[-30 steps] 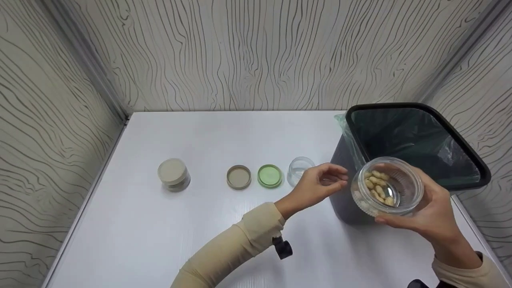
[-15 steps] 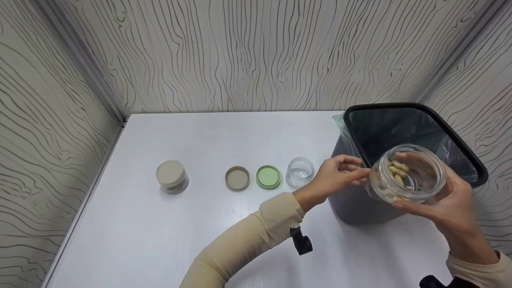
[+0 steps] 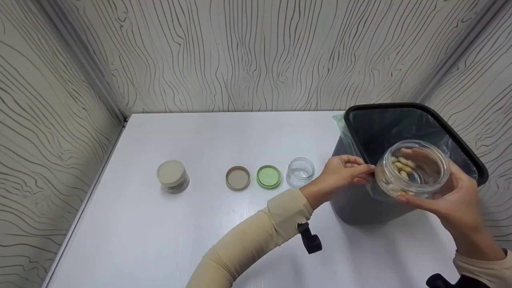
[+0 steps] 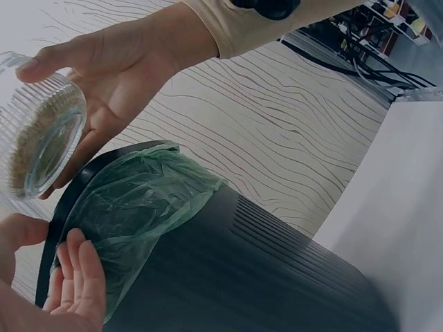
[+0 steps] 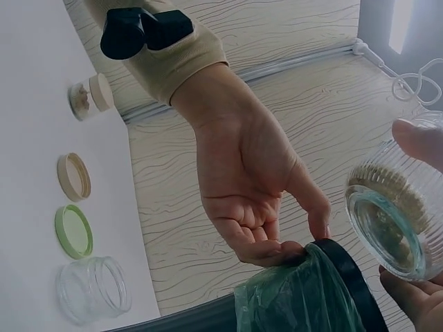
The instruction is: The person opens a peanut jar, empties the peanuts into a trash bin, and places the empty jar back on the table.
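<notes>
My right hand [image 3: 460,204] grips a clear ribbed jar [image 3: 385,182], tilted with its mouth up toward the head camera. Peanuts in their shells [image 3: 404,165] lie inside it. The jar is above the near left side of a dark trash bin [image 3: 360,208]. My left hand [image 3: 340,176] is at the bin's rim, just left of the jar. In the left wrist view its thumb [image 4: 31,228] and fingers [image 4: 86,270] lie on either side of the rim, with the fingers against the green bin liner [image 4: 149,197].
On the white table [image 3: 180,232], a clear jar without a lid [image 3: 301,172] stands left of the bin. Beside it lie a green lid [image 3: 269,177] and a beige lid [image 3: 238,178]. A small lidded jar [image 3: 172,176] stands farther left. Patterned panels [image 3: 240,56] enclose the table.
Both hands have moved right and slightly away; the right carried the jar over the bin's rim. My left hand has reached the rim. Peanuts inside the jar have shifted a little.
</notes>
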A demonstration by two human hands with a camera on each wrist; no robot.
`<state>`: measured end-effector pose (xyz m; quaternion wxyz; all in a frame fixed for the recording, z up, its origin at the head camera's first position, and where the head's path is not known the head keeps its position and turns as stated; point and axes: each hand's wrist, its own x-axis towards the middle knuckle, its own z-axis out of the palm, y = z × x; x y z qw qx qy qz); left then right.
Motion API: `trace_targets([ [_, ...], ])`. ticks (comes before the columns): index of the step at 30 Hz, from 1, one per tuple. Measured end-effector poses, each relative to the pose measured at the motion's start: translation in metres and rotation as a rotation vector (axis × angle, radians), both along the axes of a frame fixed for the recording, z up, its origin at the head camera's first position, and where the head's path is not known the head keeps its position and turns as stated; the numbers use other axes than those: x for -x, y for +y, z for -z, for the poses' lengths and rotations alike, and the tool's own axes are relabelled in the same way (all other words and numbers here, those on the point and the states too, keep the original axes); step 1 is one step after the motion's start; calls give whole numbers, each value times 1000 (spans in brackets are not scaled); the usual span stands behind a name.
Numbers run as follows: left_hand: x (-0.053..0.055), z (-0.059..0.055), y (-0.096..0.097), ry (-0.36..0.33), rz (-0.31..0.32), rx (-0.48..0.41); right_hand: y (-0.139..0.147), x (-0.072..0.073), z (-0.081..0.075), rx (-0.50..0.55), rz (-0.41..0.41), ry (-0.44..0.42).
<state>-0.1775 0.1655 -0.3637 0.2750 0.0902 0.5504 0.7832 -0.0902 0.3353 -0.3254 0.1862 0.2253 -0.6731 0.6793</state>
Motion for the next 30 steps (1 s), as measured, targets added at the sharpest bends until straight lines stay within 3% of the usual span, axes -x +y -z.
trace_targets([
  [3,2,-1,0,-9,4,-12,1,1,-2,-4,8,1],
  [10,6,-2,-5,-13,-7,-32,10,-1,-7,-151,134,-1],
  [15,6,-2,-8,-3,4,-28,18,0,-9,-200,190,2],
  [22,7,-2,-10,19,18,-35,23,6,-13,-393,407,-21],
  [25,7,-2,-10,15,16,-42,25,11,-15,-394,443,-52],
  [30,8,0,-10,6,34,-61,31,19,-14,-486,567,-98],
])
